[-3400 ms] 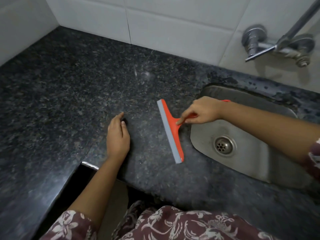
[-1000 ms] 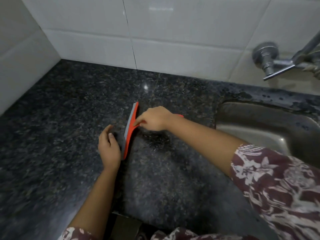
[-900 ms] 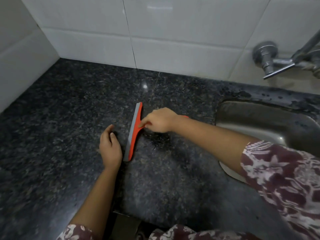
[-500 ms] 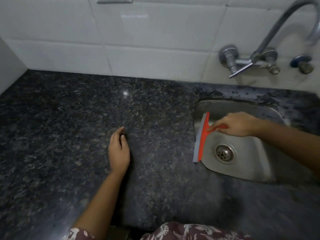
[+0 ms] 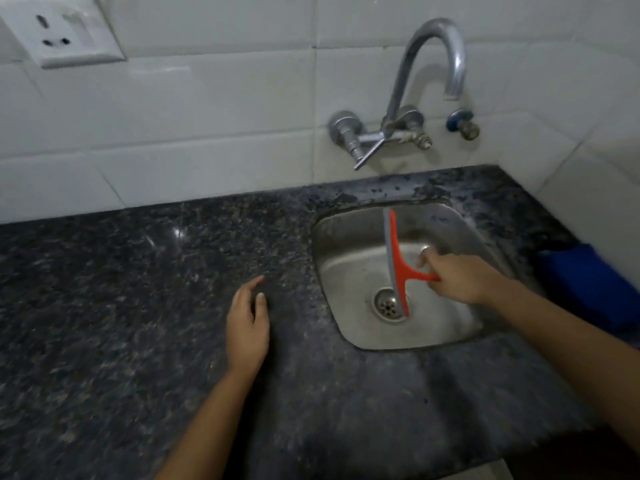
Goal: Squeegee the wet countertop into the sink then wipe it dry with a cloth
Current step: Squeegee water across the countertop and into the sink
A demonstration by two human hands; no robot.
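Observation:
An orange squeegee [image 5: 398,261] with a grey rubber blade hangs over the steel sink [image 5: 332,268], its blade running front to back above the drain [image 5: 387,304]. My right hand [image 5: 457,277] grips its handle from the right. My left hand [image 5: 247,322] rests flat and empty on the dark speckled granite countertop [image 5: 138,306], just left of the sink. A blue cloth [image 5: 592,282] lies on the counter at the right edge, partly cut off by the frame.
A curved chrome tap [image 5: 429,71] with lever valves juts from the white tiled wall above the sink. A wall socket [image 5: 64,32] sits at the top left. The counter's front edge runs along the bottom right.
My right hand dragged the squeegee from the middle of the counter rightward over the sink rim and now holds it above the drain. My left hand stayed on the counter.

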